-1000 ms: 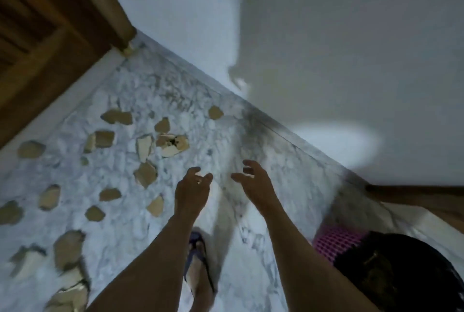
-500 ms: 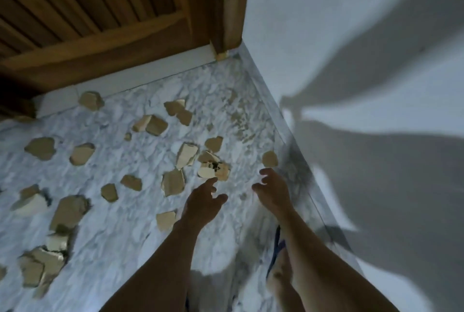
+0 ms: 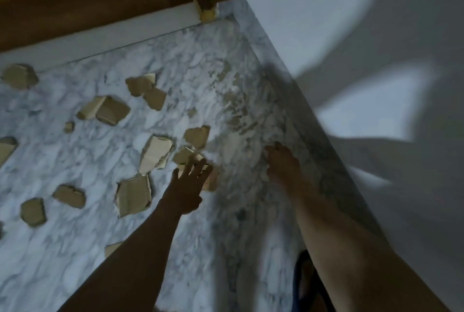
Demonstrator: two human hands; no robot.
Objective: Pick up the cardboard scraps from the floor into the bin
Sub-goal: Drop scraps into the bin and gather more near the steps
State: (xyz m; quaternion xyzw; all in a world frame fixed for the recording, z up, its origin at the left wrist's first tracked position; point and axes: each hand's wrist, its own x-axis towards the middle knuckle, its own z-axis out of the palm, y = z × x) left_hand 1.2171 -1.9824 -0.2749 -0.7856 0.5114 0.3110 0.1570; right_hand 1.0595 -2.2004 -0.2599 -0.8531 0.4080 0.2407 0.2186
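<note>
The left hand [image 3: 187,187] has dropped closer, fingers spread over a cardboard scrap [image 3: 209,178]; right hand [image 3: 282,161] blurred, grip unclear; pickup imminent.

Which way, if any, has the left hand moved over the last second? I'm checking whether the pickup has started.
Yes. The left hand has gone forward and down: its fingers now overlap the scrap pile it was short of before.

Torn brown cardboard scraps [image 3: 133,193] were scattered flat across the left and middle of the marble floor [image 3: 75,261]. The largest pieces were found near the middle; smaller ones were spread farther left.
</note>
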